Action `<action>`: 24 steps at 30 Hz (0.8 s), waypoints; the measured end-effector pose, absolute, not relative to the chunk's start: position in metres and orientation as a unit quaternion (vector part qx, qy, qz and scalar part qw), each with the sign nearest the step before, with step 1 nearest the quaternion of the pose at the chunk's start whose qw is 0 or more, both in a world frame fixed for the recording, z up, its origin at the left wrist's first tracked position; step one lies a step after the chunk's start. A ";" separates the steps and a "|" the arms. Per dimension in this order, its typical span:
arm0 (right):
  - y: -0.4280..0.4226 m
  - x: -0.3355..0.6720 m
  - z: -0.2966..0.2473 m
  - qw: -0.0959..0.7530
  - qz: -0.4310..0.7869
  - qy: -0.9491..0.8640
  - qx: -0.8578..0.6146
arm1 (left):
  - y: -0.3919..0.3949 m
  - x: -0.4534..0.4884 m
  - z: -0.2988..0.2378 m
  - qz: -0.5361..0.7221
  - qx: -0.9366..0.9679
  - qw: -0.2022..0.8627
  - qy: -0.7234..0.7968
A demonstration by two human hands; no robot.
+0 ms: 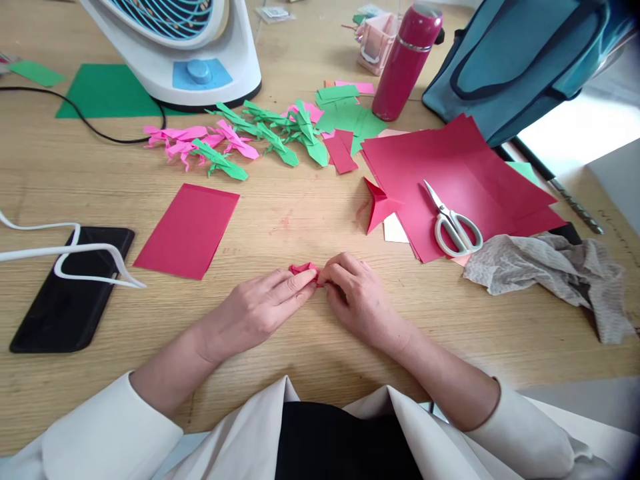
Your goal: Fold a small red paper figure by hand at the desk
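A small folded piece of red paper [303, 269] lies on the wooden table [310, 213] right in front of me. My left hand [260, 310] presses on it from the left with fingers held together. From the right, my right hand [357, 297] pinches the same piece with curled fingers. Most of the paper is hidden under my fingertips.
A red paper rectangle [189, 230] lies to the left, and a black phone [70, 287] with a white cable sits beyond it. To the right are a stack of red sheets [480, 167] with scissors [453, 223], a folded red shape [379, 203] and a crumpled cloth [550, 273]. Pink and green origami figures [235, 137], a fan [185, 47], a red bottle [406, 60] and a blue bag [515, 60] stand at the back.
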State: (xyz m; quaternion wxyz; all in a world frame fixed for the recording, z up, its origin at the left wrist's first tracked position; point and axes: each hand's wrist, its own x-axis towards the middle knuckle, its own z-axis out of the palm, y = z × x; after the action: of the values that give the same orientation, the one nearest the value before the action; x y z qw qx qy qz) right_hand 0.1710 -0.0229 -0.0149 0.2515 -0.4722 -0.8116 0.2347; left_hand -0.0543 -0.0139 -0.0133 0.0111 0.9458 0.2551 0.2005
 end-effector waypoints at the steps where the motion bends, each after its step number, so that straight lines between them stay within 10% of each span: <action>1: -0.023 0.171 -0.015 0.256 0.236 -0.809 -0.474 | -0.015 -0.055 -0.013 0.191 0.949 -0.004 0.250; 12: -0.025 0.192 -0.012 0.299 0.291 -0.799 -0.433 | -0.018 -0.051 -0.011 0.130 0.951 -0.053 0.275; 24: -0.030 0.217 -0.003 0.109 0.078 -0.948 -0.288 | -0.020 -0.049 -0.011 0.116 0.949 -0.097 0.276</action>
State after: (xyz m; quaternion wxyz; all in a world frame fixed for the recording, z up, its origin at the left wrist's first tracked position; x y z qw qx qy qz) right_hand 0.2172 -0.0296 -0.0027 0.1093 -0.2879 -0.9482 0.0777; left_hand -0.0487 -0.0199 -0.0106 -0.0971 0.9492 0.2758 0.1161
